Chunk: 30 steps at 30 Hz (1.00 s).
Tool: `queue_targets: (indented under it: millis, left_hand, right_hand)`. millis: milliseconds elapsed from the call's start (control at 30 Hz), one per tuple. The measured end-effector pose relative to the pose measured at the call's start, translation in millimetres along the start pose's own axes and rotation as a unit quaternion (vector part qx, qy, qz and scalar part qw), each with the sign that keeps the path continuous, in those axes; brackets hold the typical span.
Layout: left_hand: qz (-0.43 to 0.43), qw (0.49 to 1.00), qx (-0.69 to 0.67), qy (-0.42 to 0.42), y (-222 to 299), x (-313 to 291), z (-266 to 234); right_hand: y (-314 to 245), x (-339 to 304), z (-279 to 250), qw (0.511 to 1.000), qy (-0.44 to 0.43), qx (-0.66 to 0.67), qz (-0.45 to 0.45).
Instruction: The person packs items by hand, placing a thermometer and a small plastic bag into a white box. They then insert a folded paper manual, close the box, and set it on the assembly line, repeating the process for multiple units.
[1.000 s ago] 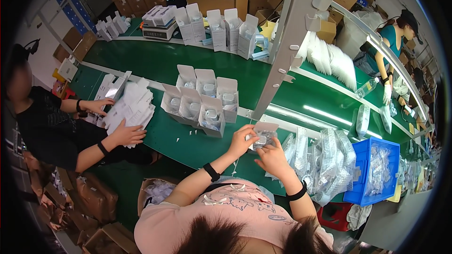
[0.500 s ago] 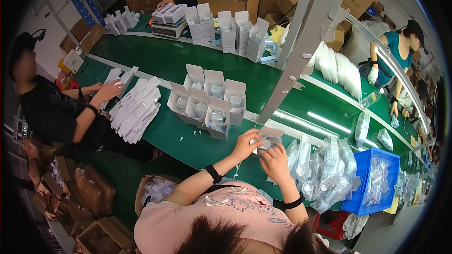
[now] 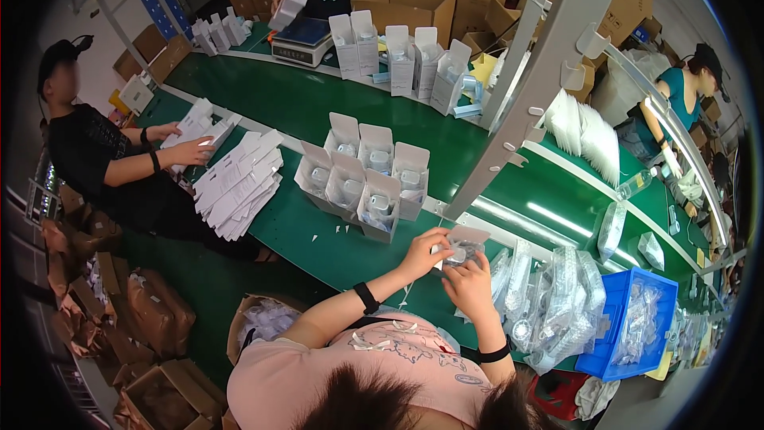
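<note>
A small white carton (image 3: 469, 234) stands in front of me at the table's near edge, its flap raised. Inside its mouth shows a clear-bagged device (image 3: 457, 256), partly covered by my fingers. My left hand (image 3: 424, 256) is closed on the carton's left side, thumb and fingertips at the opening. Over the near right edge curl the fingers of my right hand (image 3: 468, 280), touching the carton and the bagged part. To the left, several open white cartons (image 3: 348, 179) stand in a cluster with bagged devices inside. Beside my right hand lies a pile of clear-bagged parts (image 3: 549, 295).
A blue bin (image 3: 602, 342) of bagged pieces sits right of the pile. A grey metal post (image 3: 509, 123) rises beyond my hands. Flat white cartons (image 3: 239, 183) are stacked at left by a co-worker. Across the green belt (image 3: 263, 84) stand filled cartons and a scale (image 3: 302, 41).
My hands stay at the carton, fingers shifting slightly at its opening. Across the belt, a person has lifted white boxes off the scale. The co-worker at left has raised a white carton.
</note>
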<state>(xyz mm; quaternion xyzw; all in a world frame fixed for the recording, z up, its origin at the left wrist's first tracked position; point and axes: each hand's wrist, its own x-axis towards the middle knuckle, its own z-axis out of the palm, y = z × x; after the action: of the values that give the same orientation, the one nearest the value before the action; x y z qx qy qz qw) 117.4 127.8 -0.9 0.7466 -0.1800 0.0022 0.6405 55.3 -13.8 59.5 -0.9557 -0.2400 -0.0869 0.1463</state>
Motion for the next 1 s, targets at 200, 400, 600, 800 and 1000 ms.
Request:
queue_targets:
  millis: [200, 400, 600, 800, 1000]
  left_hand:
    - [-0.001, 1.000, -0.004, -0.005, 1.0, -0.8, 0.2]
    - [0.001, 1.000, -0.014, -0.002, -1.1, -2.3, -0.5]
    - [0.008, 1.000, -0.026, -0.008, 1.2, -0.7, -1.9]
    - [0.005, 0.999, -0.029, -0.015, 1.1, 0.0, -2.4]
    - [0.004, 0.999, -0.028, -0.019, -2.3, -0.4, -3.3]
  right_hand:
    - [-0.8, 0.7, 0.8, 1.000, -0.004, -0.005, 0.005]
    - [-4.3, 4.4, 1.8, 1.000, 0.007, -0.009, 0.002]
    - [-4.4, 5.7, 4.1, 1.000, 0.011, -0.003, 0.008]
    - [-3.8, 6.4, 3.2, 0.999, 0.028, 0.015, 0.022]
    - [-3.7, 7.5, 1.6, 0.999, 0.031, 0.031, 0.023]
